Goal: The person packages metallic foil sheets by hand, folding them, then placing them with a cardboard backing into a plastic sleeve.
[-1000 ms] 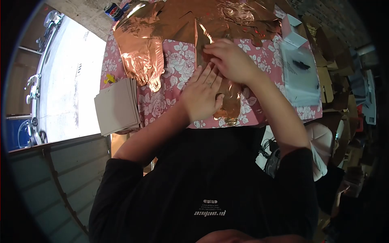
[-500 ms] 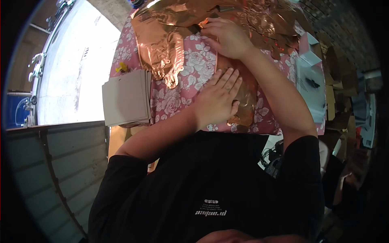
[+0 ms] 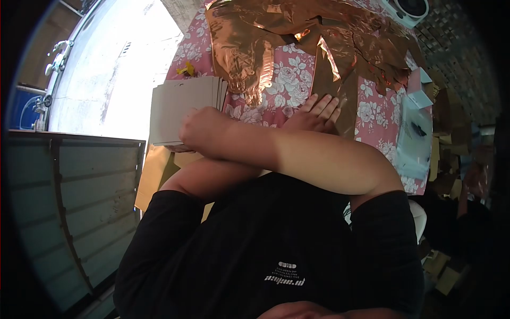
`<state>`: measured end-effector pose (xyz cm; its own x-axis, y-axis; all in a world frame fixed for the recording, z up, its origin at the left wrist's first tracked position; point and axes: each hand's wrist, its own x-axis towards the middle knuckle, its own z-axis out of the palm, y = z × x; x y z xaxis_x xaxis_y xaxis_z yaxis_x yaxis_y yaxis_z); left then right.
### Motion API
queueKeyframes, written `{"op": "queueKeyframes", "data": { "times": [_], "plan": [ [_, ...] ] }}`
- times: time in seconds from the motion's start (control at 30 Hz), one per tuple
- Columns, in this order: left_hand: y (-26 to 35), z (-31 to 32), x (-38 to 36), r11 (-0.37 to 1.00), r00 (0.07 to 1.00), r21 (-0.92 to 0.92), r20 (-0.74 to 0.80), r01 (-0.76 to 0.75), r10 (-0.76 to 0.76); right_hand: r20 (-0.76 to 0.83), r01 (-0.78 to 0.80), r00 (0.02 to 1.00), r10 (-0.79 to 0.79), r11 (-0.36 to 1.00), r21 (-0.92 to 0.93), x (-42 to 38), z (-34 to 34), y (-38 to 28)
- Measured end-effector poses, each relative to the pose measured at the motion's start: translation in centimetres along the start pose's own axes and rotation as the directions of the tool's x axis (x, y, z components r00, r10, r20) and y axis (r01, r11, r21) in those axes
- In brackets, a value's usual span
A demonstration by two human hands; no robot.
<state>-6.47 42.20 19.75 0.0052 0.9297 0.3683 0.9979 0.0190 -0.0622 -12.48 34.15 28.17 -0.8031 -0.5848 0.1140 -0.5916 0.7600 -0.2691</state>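
My arms are crossed, the right forearm lying over the left. My left hand [image 3: 316, 114] rests flat with its fingers spread on a strip of shiny copper-coloured foil [image 3: 340, 90]; the right forearm covers part of it. At the near right corner of a stack of grey cardboard sheets [image 3: 183, 98], my right hand [image 3: 204, 130] is curled over the edge. Its fingertips are mostly hidden, so how many sheets it grips cannot be told. A larger crumpled copper-coloured foil sheet [image 3: 239, 48] spreads over the far side of the table.
The table has a pink floral cloth [image 3: 289, 74]. A small yellow item [image 3: 186, 69] lies beyond the stack. On the right are a white box [image 3: 419, 90] and a clear plastic bag [image 3: 414, 143]. Another person [image 3: 462, 212] is at the far right.
My right hand has left the far foil and crossed over to the cardboard stack on the left. My left hand remains flat on the foil strip.
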Motion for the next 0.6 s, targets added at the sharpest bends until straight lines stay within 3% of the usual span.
{"op": "queueKeyframes", "data": {
  "times": [0.17, 0.27, 0.37, 0.43, 0.53, 0.6],
  "plan": [
    [0.3, -1.0, 0.1, 0.997, 0.998, -0.074, 0.05, 0.028, -0.025, 0.029, 0.051, 0.998, -0.049, 0.997, -0.057, -0.7, -0.3, -0.9],
    [-0.1, -0.7, 0.4, 0.982, 0.998, -0.18, 0.038, 0.049, -0.043, -0.08, 0.083, 0.993, -0.09, 0.993, -0.086, -1.1, -0.3, -0.5],
    [-0.2, 0.0, 0.3, 0.986, 1.0, -0.163, -0.004, 0.02, -0.021, -0.111, 0.035, 0.993, -0.033, 0.999, 0.012, -1.5, -1.1, 0.9],
    [-0.1, -0.3, 0.3, 0.995, 1.0, -0.103, 0.011, 0.012, -0.011, -0.213, 0.046, 0.976, -0.044, 0.999, 0.001, -2.0, -0.5, 1.7],
    [-0.3, -0.2, 0.4, 0.988, 1.0, -0.156, 0.013, 0.01, -0.008, -0.259, 0.062, 0.963, -0.072, 0.997, -0.044, -2.7, -0.7, 1.6],
    [0.2, -1.4, 0.3, 0.983, 1.0, -0.181, 0.005, 0.017, -0.017, -0.471, 0.057, 0.881, -0.034, 0.998, 0.034, -5.0, -4.6, 0.0]
  ]
}}
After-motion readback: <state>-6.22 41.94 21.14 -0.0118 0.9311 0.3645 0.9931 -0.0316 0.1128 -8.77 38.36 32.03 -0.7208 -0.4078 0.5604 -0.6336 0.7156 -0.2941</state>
